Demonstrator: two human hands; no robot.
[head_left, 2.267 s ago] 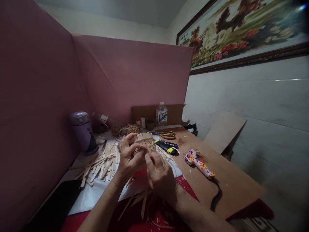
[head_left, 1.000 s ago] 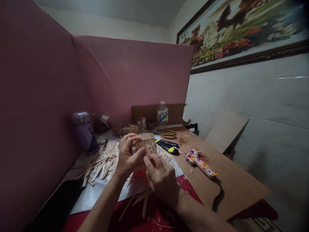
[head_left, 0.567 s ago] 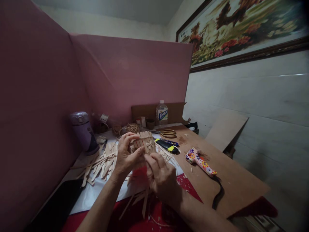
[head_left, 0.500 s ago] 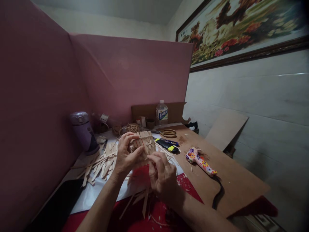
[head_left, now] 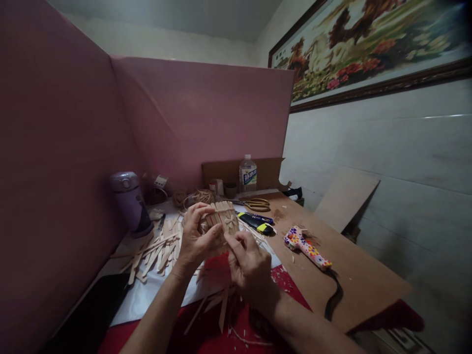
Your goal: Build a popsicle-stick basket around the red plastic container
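My left hand (head_left: 197, 238) grips a small holder made of wooden craft sticks (head_left: 220, 210), fingers behind it and thumb across its front. A cord runs around the holder near the top, and a pale flower-shaped twine ornament (head_left: 231, 222) sits on its front. My right hand (head_left: 249, 263) is closed, with the index finger and thumb at the holder's lower right edge. Whatever lies between those fingertips is hidden. Below my hands, a thin cord (head_left: 245, 340) and several loose sticks (head_left: 223, 309) lie over the red cloth.
Loose craft sticks (head_left: 162, 253) spread at left beside a purple bottle (head_left: 131, 204). Behind my hands are scissors (head_left: 256, 203), a black-and-yellow utility knife (head_left: 254, 222) and a plastic bottle (head_left: 248, 174). A flower-patterned glue gun (head_left: 307, 248) with its cord lies right on the brown board (head_left: 365, 280).
My right index finger has straightened and presses against the holder's lower edge. My left hand keeps its hold, and the view has shifted slightly.
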